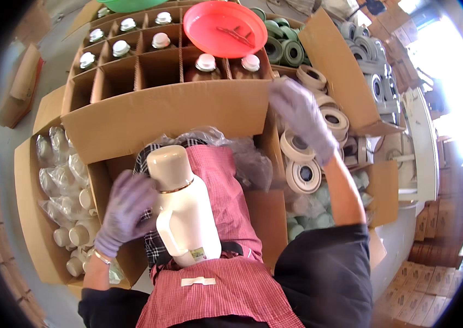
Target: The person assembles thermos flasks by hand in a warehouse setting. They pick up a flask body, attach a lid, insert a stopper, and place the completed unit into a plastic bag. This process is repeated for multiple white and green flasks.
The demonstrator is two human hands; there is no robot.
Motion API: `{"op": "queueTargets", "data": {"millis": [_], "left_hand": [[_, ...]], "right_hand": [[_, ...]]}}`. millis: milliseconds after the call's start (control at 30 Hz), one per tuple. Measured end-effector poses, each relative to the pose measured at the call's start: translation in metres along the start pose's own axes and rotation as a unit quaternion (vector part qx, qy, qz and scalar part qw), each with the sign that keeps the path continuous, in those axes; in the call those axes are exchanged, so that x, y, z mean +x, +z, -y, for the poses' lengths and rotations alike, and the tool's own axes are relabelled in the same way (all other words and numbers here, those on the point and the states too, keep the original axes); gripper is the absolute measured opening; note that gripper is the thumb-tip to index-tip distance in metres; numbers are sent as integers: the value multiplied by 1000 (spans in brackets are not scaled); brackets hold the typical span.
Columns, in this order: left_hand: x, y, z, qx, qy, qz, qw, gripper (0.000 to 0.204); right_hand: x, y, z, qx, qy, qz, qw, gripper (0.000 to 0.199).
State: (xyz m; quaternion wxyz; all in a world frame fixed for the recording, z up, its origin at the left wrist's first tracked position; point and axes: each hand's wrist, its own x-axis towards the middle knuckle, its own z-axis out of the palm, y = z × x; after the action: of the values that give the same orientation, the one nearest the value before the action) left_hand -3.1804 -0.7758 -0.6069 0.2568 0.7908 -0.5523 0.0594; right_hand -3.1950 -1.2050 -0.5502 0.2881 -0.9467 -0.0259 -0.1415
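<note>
Left hand (126,210), gloved, is wrapped around the side of the cream flask (181,205), fingers curled on its body. The flask lies on my lap against the pink apron (226,273), cap pointing away from me. Right hand (303,117), also gloved, is open and flat, holding nothing, hovering over the cream rings (303,175) stacked in the right box (346,65). A divided carton (149,109) of capped flasks sits ahead, red bowl (225,28) on top.
</note>
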Motion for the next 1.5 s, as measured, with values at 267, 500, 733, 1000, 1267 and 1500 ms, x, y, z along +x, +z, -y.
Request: {"op": "queueTargets", "data": {"millis": [267, 500, 733, 1000, 1267, 1500], "left_hand": [[30, -24, 15, -101, -131, -143, 976, 39], [101, -2, -7, -147, -58, -87, 984, 34], [102, 7, -21, -134, -7, -10, 991, 31], [112, -1, -32, -204, -43, -69, 976, 21], [159, 25, -21, -491, -91, 26, 866, 78], [191, 12, 0, 64, 51, -151, 985, 89]], "right_hand": [[-230, 78, 18, 51, 235, -30, 970, 19], [-426, 53, -17, -94, 548, -114, 823, 25], [-548, 44, -19, 49, 754, 256, 603, 42], [-376, -44, -34, 329, 441, 251, 796, 18], [18, -29, -8, 750, 10, -64, 659, 38], [189, 5, 29, 761, 12, -193, 619, 48]]}}
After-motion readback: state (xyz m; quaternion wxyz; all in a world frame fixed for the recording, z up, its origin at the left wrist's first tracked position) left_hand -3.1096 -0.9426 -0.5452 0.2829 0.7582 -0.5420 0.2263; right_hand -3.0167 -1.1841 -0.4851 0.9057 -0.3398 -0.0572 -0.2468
